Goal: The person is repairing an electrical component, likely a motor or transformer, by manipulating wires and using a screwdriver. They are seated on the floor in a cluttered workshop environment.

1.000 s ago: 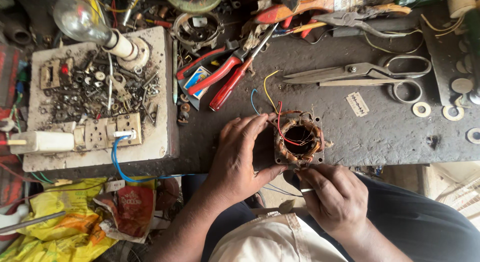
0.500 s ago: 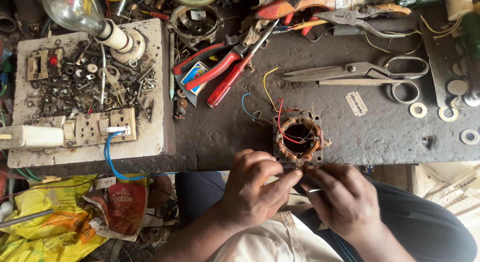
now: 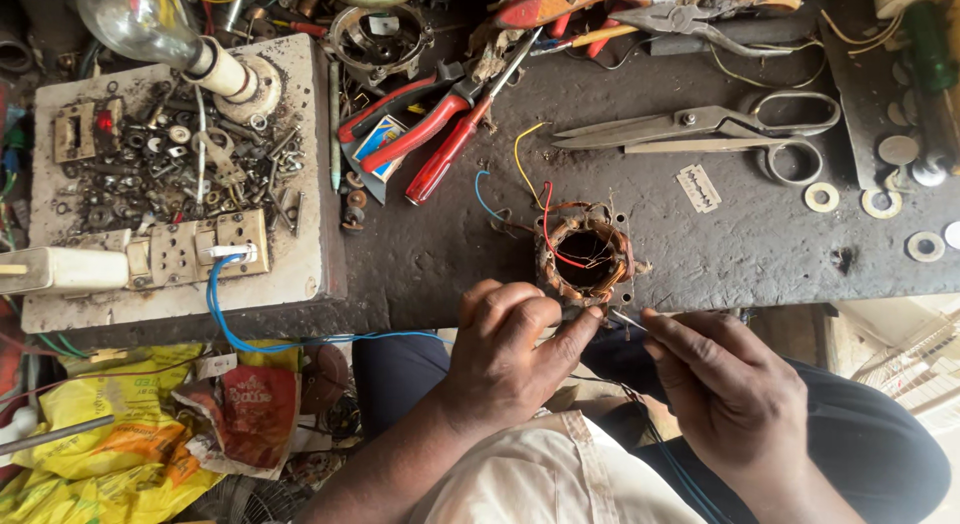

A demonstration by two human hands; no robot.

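Workbench [image 3: 700, 244] is packed w/ stuff. Big scissors [image 3: 700, 129] up top, red pliers [image 3: 410, 134] left of center, switch board [image 3: 180, 254] w/ bulb [image 3: 140, 19] far left. The motor stator [image 3: 585, 256] sits right at the bench's near edge, copper windings w/ red, yellow, blue leads sticking out.

Risk imo: it's close enough to the edge that a hard tug could tip it off, or snap a thin winding wire.

Left hand [image 3: 505, 359] is curled, thumb + fingers pressed on the stator's near rim. Right hand [image 3: 730, 389] is pinched nearly closed on a thin wire/tool tip [image 3: 628, 321] just beside it; can't tell which.
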